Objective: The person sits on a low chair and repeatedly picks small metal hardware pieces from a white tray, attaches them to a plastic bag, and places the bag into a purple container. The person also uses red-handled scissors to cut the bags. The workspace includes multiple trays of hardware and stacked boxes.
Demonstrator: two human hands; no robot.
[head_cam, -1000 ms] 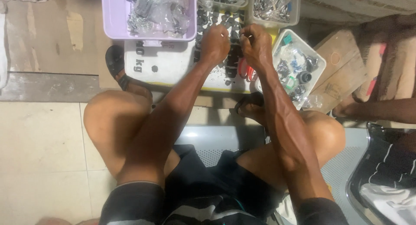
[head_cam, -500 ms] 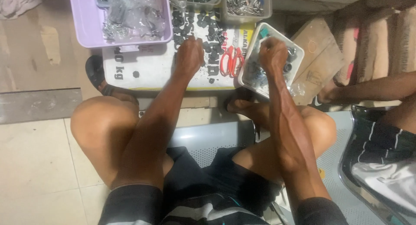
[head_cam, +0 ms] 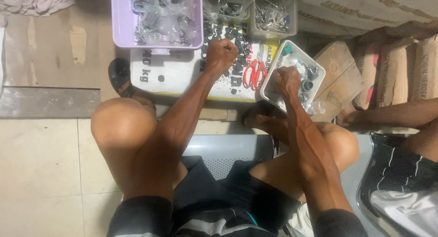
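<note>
— Start at the left. What stands there?

— A lilac plastic tub (head_cam: 123, 31), just beyond and to the left of the left hand's knuckles. It holds clear bags with small grey metal parts inside.

— And next to it?

— A small clear box (head_cam: 228, 11), just beyond the left hand's fingers, with dark bits in it; I cannot tell what kind. Right of that, a clear box (head_cam: 273, 32) full of shiny metal pieces.

— What lies under all this?

— A white printed sack (head_cam: 169, 75) spread flat. Small black parts (head_cam: 218, 32) are scattered on it, around and beyond the left hand's knuckles.

— The left hand, then?

— The left hand (head_cam: 221, 53) is balled into a fist over the sack, fingers curled tight into the palm. Whether anything sits inside the fist, I cannot tell.

— Between the two hands?

— Red-handled scissors (head_cam: 255, 73) lying on the sack, just left of the right hand's fingers.

— And the right?

— The right hand (head_cam: 286, 81) reaches down into a white rectangular tray (head_cam: 320, 69), tilted on the sack's edge. The tray holds small grey and black round parts and a teal piece. The fingers are bent downward among the parts, touching them; their tips are hidden, so I cannot tell whether they pinch one.

— Further right?

— A brown cardboard piece (head_cam: 343, 79), just past the tray, well clear of the fingers.
</note>
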